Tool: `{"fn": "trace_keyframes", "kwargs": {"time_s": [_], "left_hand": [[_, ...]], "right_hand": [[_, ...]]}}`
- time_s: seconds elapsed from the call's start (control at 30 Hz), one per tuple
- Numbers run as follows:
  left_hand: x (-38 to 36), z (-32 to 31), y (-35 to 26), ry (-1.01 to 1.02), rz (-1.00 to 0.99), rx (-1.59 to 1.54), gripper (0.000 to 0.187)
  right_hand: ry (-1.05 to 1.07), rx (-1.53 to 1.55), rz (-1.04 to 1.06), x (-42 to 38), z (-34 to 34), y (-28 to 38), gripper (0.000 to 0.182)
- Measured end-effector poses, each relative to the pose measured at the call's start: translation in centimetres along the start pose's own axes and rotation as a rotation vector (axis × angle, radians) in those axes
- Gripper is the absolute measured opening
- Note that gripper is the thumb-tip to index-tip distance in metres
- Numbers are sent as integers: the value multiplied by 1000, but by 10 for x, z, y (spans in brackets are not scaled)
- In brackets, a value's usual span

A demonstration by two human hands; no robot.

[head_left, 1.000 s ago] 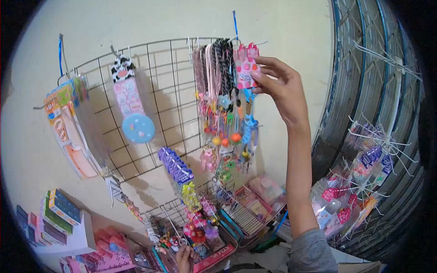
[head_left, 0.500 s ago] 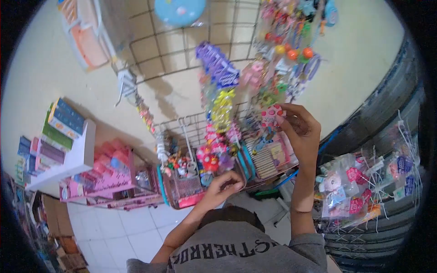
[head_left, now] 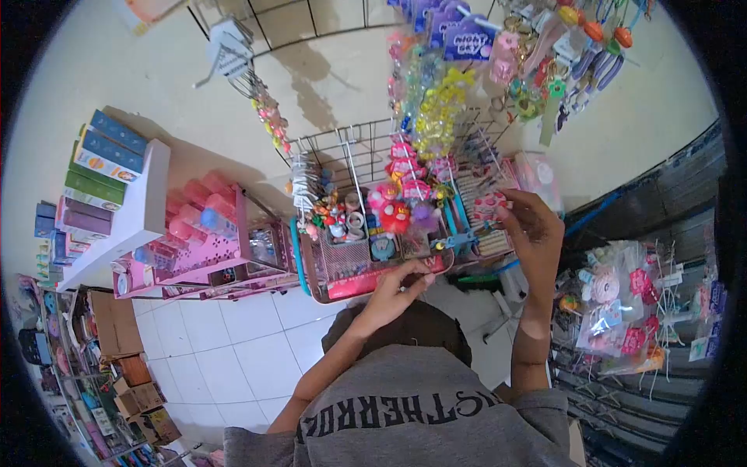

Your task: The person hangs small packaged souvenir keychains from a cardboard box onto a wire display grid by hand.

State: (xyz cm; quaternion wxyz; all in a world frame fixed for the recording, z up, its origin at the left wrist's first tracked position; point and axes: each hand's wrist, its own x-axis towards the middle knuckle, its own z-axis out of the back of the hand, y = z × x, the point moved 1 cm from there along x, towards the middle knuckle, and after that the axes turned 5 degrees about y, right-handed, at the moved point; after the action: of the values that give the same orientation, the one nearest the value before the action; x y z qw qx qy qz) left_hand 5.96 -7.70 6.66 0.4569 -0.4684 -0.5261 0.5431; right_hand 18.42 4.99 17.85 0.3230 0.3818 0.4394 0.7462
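My right hand (head_left: 535,226) pinches a small pink card with red spots (head_left: 492,206) between thumb and fingers. It is above a teal-edged basket section with rows of cream-coloured packs (head_left: 492,244). At the front rim of the mesh basket (head_left: 342,261), my left hand (head_left: 395,296) is closed, thumb and forefinger tips together; whether anything is between them cannot be made out. Pink and red trinkets (head_left: 395,214) and small figurines (head_left: 333,218) fill the basket. Yellow packaged charms (head_left: 445,113) hang above it.
A wire grid (head_left: 342,148) on the wall carries hanging goods, including purple packs (head_left: 467,40). To the left are a white shelf with boxes (head_left: 117,226) and a pink rack with bottles (head_left: 206,253). Bagged items (head_left: 611,303) hang at right by a dark shutter (head_left: 622,405).
The view has shifted, so the wall goods sit higher in the frame. My right hand has lowered the pink card from beside the hanging charms to above the basket. My left hand stays by the rim.
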Motion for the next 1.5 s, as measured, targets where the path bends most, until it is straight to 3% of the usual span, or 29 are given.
{"fn": "trace_keyframes", "kwargs": {"time_s": [0.43,0.63,0.97,1.17,1.3,1.37,1.4,1.43,1.5], "left_hand": [[5,-9,15,139,126,-151,11],[5,-22,16,184,161,-105,12],[-5,-13,28,119,252,-145,14],[-16,-6,40,93,290,-205,13],[-30,2,38,142,286,-102,13],[-37,9,38,229,295,-46,13],[-40,10,39,277,298,-52,13],[-43,10,40,327,307,-59,13],[-45,6,38,464,329,-47,14]], "right_hand": [[-190,54,-219,-34,35,-58,20],[8,444,-363,-14,-1,-114,21],[25,567,-361,14,-39,-161,21],[-98,567,-261,31,-50,-177,21],[-157,353,-251,50,-41,-175,24],[135,-449,-219,53,-18,-158,31],[101,-729,53,54,-4,-167,34],[56,-745,20,47,11,-145,34],[380,-882,-373,34,50,-66,31]]}}
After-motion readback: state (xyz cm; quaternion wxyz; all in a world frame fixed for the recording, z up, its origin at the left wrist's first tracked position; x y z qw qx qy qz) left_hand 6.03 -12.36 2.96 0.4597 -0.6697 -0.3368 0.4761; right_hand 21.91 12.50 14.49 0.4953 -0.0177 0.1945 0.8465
